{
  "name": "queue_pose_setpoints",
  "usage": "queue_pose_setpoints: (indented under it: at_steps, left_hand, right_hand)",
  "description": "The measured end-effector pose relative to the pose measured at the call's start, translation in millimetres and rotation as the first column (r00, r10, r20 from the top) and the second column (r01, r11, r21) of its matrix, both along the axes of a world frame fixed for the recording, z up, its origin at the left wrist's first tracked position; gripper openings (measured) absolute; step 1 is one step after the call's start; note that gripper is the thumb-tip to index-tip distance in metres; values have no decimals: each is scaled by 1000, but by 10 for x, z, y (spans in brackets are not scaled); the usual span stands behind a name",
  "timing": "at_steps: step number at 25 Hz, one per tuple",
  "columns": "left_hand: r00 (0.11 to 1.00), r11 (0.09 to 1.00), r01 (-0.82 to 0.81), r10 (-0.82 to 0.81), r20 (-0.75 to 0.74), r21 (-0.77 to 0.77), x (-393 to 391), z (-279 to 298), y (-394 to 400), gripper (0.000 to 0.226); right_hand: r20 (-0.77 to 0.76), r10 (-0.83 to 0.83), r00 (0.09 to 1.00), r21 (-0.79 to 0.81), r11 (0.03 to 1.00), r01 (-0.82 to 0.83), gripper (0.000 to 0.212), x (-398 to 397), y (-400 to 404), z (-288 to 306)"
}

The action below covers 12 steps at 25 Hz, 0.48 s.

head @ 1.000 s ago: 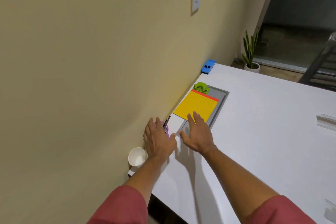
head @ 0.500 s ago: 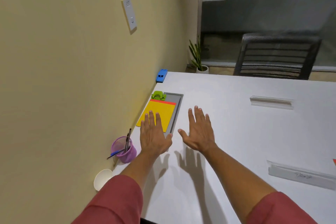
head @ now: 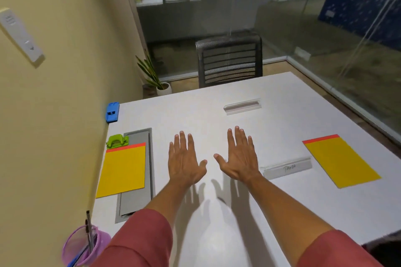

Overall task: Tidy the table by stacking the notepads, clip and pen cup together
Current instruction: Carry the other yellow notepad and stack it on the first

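A yellow notepad with a red top strip [head: 122,169] lies at the table's left edge by the wall. A green clip [head: 117,140] sits just beyond its top edge. A second yellow notepad [head: 340,160] lies on the right side of the table. The purple mesh pen cup [head: 80,245] with pens stands at the near left corner, partly behind my left sleeve. My left hand [head: 184,158] and my right hand [head: 238,156] are spread flat, palms down, over the bare middle of the white table [head: 206,115], holding nothing.
A grey cable tray [head: 138,195] is set into the table beside the left notepad. A blue object [head: 112,111] lies at the far left corner. Two clear name holders [head: 242,106] [head: 287,168] rest on the table. A mesh chair [head: 230,60] stands beyond the far edge.
The view has swung right and up, bringing the right notepad into sight. Both hands moved away from the left notepad and pen cup to the table's middle, fingers spread.
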State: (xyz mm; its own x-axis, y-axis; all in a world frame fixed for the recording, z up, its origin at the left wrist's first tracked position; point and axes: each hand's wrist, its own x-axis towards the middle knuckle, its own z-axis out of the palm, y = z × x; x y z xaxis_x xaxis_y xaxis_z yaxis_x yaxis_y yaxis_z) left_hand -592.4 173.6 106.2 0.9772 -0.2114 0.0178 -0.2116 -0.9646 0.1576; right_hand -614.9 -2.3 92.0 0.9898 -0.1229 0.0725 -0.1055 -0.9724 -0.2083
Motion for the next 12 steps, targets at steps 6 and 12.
queue_pose_setpoints:
  at_steps: [6,12]
  left_hand:
    - [973,973,229,-229,-15,-29,106,-110,-552,94]
    - [918,917,391,-395,-41,-78,28,-217,-1215,94]
  right_hand:
    - [-22,-233,972,-30,972,232,94,-260,-479,-83]
    - [-27,-415,909,-12,910,415,96,-547,-1057,-199]
